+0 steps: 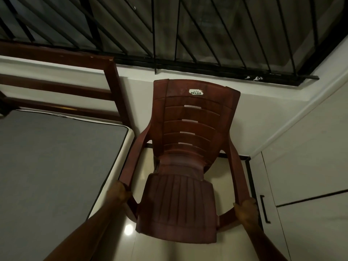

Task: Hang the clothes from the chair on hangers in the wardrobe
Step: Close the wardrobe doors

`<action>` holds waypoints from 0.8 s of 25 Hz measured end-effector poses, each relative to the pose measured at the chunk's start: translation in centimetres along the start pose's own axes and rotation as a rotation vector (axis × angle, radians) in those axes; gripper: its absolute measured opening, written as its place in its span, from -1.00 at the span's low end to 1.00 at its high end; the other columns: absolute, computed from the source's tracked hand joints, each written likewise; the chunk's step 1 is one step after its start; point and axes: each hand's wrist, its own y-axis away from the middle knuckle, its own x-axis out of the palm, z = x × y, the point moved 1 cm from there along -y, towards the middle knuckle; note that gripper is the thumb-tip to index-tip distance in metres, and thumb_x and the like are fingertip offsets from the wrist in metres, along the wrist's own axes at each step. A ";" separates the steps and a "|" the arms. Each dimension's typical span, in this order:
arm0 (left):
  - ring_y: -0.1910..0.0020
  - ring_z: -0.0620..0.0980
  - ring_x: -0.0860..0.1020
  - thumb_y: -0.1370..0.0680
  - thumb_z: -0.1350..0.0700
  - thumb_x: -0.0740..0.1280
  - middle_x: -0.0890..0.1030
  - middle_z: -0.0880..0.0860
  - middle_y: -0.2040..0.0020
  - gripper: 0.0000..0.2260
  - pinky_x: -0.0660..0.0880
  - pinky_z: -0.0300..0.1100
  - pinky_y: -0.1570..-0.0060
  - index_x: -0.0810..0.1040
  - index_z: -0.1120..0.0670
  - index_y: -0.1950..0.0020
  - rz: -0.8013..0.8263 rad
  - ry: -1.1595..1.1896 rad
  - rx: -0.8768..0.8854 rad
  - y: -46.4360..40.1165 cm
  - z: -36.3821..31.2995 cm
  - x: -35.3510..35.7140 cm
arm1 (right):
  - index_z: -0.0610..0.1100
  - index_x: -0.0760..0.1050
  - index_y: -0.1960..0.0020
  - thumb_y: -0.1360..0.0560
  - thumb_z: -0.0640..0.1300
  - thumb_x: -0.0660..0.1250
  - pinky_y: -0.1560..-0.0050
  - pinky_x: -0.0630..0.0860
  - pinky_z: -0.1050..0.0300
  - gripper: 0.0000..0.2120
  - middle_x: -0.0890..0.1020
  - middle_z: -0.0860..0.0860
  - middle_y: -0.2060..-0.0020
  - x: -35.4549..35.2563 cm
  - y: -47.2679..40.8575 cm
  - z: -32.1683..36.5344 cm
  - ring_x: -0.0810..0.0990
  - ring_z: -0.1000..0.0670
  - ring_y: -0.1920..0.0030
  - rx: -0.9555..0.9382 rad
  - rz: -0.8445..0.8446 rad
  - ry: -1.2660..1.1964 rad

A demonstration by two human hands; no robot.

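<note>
**Both hands on the empty chair**

Your left hand [118,192] grips the front end of one armrest of the dark red-brown plastic armchair [188,151]. Your right hand [245,210] grips the front end of the other armrest. The fingers of both hands are curled tight around the plastic.

The seat between your fingers has no clothes on it. No clothes show anywhere, and no hangers either. So it looks like you are only moving the chair now.

To do it well, keep both grips even, so the chair does not tip. Lift or slide it straight. The grey mattress [56,166] lies just to the left of your left fingers. The white cupboard door with a black handle [264,209] stands just to the right of your right fingers. It may be the wardrobe. Do not bump either one.

Far past your fingers, high on the chair back, a small white sticker [196,92] says "DELUX". The tiny word above it is too small to read.
</note>
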 end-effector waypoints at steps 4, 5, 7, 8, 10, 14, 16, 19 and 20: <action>0.12 0.08 0.60 -0.49 0.05 0.51 0.53 0.06 0.10 -0.61 0.48 -0.14 0.15 0.51 0.23 -0.19 -0.032 0.011 0.020 -2.8 -2.1 -0.8 | -0.36 0.27 -0.37 -0.51 -0.09 0.49 -0.09 0.62 -0.19 -0.38 0.54 -0.31 -0.17 -0.7 -2.3 3.0 0.61 -0.33 -0.11 -0.065 -0.014 0.001; 0.15 0.06 0.57 -0.48 0.05 0.51 0.54 0.06 0.09 -0.57 0.50 -0.13 0.15 0.48 0.23 -0.22 -0.039 0.011 0.021 -3.4 -2.4 -0.9 | -0.37 0.27 -0.37 -0.52 -0.09 0.49 -0.09 0.62 -0.17 -0.39 0.54 -0.31 -0.17 -0.6 -2.8 3.2 0.60 -0.33 -0.13 -0.075 -0.015 0.014; 0.09 0.09 0.61 -0.48 0.02 0.52 0.58 0.10 0.01 -0.50 0.55 -0.10 0.13 0.42 0.23 -0.28 -0.047 -0.013 0.021 -4.3 -3.1 -1.2 | -0.38 0.27 -0.37 -0.52 -0.07 0.48 -0.08 0.60 -0.16 -0.38 0.53 -0.31 -0.18 -0.6 -3.6 3.9 0.59 -0.33 -0.14 -0.093 -0.022 0.052; 0.02 0.11 0.63 -0.48 0.01 0.52 0.59 0.12 -0.04 -0.45 0.55 -0.11 0.13 0.38 0.24 -0.31 -0.039 -0.028 0.023 -4.7 -3.4 -1.4 | -0.37 0.27 -0.37 -0.52 -0.06 0.48 -0.08 0.62 -0.17 -0.37 0.53 -0.31 -0.18 -0.6 -3.9 4.4 0.60 -0.32 -0.14 -0.094 -0.022 0.053; -0.06 0.15 0.64 -0.49 0.00 0.52 0.60 0.16 -0.12 -0.39 0.51 -0.12 0.14 0.31 0.25 -0.36 -0.040 -0.027 0.041 -5.4 -4.0 -1.7 | -0.35 0.27 -0.37 -0.51 -0.03 0.48 -0.07 0.63 -0.21 -0.35 0.52 -0.31 -0.18 -0.4 -4.6 4.8 0.60 -0.32 -0.12 -0.103 -0.042 0.039; -0.10 0.19 0.63 -0.51 0.00 0.49 0.59 0.20 -0.17 -0.34 0.56 -0.06 0.02 0.25 0.28 -0.42 -0.050 -0.036 0.037 -6.9 -4.8 -2.1 | -0.34 0.26 -0.40 -0.51 -0.02 0.48 -0.10 0.62 -0.19 -0.34 0.51 -0.30 -0.20 -0.1 -5.5 5.7 0.58 -0.31 -0.16 -0.108 -0.047 0.019; -0.07 0.19 0.63 -0.52 0.01 0.48 0.59 0.20 -0.15 -0.35 0.58 -0.05 0.02 0.24 0.28 -0.42 -0.057 -0.023 0.032 -7.5 -5.2 -2.2 | -0.31 0.27 -0.40 -0.51 0.00 0.47 -0.10 0.63 -0.21 -0.35 0.51 -0.29 -0.21 -0.1 -6.0 6.3 0.59 -0.30 -0.15 -0.122 -0.053 0.006; -0.10 0.24 0.62 -0.52 0.03 0.49 0.59 0.24 -0.17 -0.37 0.58 0.02 -0.06 0.25 0.29 -0.39 -0.080 -0.017 0.055 -8.6 -6.5 -2.5 | -0.30 0.26 -0.41 -0.52 0.01 0.45 -0.10 0.63 -0.23 -0.36 0.49 -0.29 -0.22 -0.1 -7.0 7.4 0.58 -0.30 -0.16 -0.147 -0.053 0.020; -0.12 0.27 0.62 -0.52 0.03 0.49 0.59 0.26 -0.19 -0.37 0.58 0.03 -0.09 0.25 0.30 -0.38 -0.087 -0.022 0.062 -8.9 -6.8 -2.5 | -0.30 0.25 -0.41 -0.53 0.02 0.45 -0.10 0.63 -0.22 -0.35 0.49 -0.30 -0.22 -0.1 -7.4 7.7 0.58 -0.30 -0.16 -0.157 -0.053 0.030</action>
